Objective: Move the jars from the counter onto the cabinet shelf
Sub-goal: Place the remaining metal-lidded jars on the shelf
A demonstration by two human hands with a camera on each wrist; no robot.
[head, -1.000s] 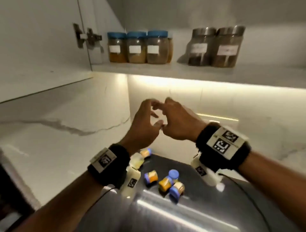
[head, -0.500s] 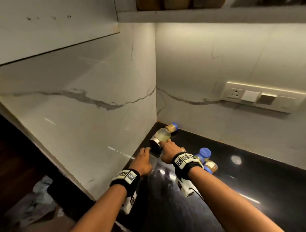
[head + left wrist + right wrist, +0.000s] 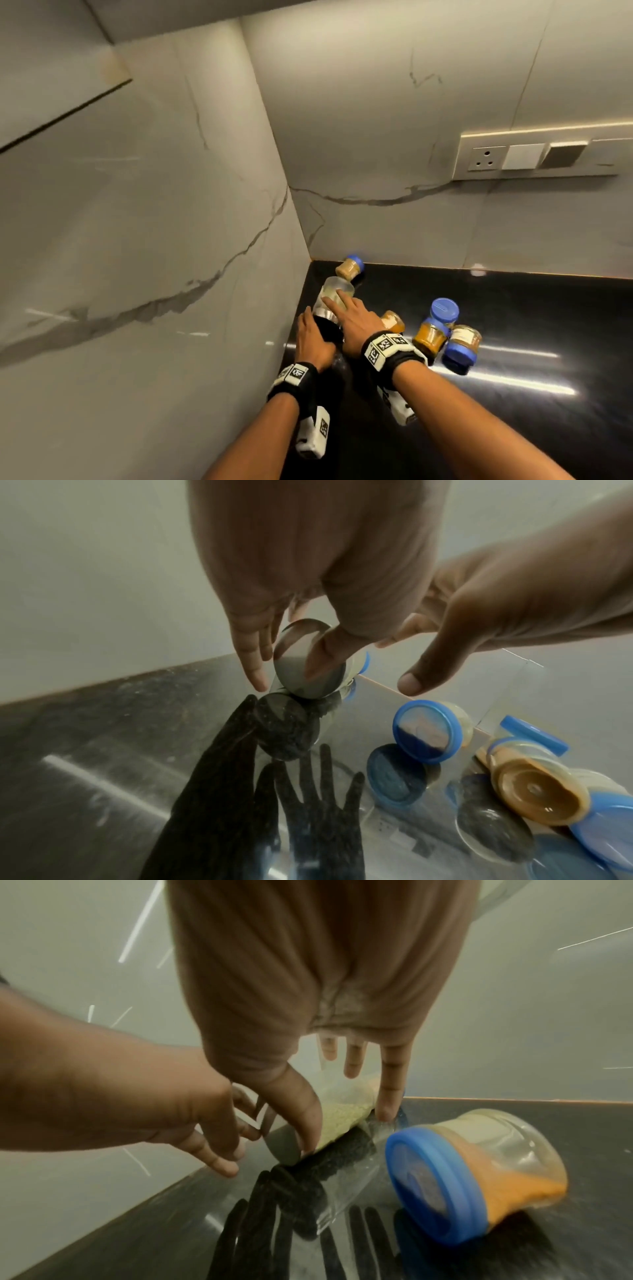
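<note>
A glass jar with a steel lid (image 3: 337,291) lies on its side on the black counter (image 3: 513,325), close to the left wall. My left hand (image 3: 313,334) is at its lid end; in the left wrist view the thumb lies on the lid (image 3: 298,680) with the fingers beside its rim. My right hand (image 3: 346,308) rests over the jar's body (image 3: 346,1112), fingers straight, thumb against the near side. Small blue-lidded jars lie about: one in the corner (image 3: 349,265), one half hidden by my right hand (image 3: 394,320), two to the right (image 3: 431,337) (image 3: 460,346).
Marble walls close the counter at the left (image 3: 171,240) and the back (image 3: 445,222). A socket and switch plate (image 3: 527,157) sits on the back wall. The cabinet's underside (image 3: 51,85) hangs at the upper left; its shelf is out of view.
The view has dropped from the shelf to the counter. Both hands came down to the lying steel-lidded jar, and the left hand has moved up to its lid.
</note>
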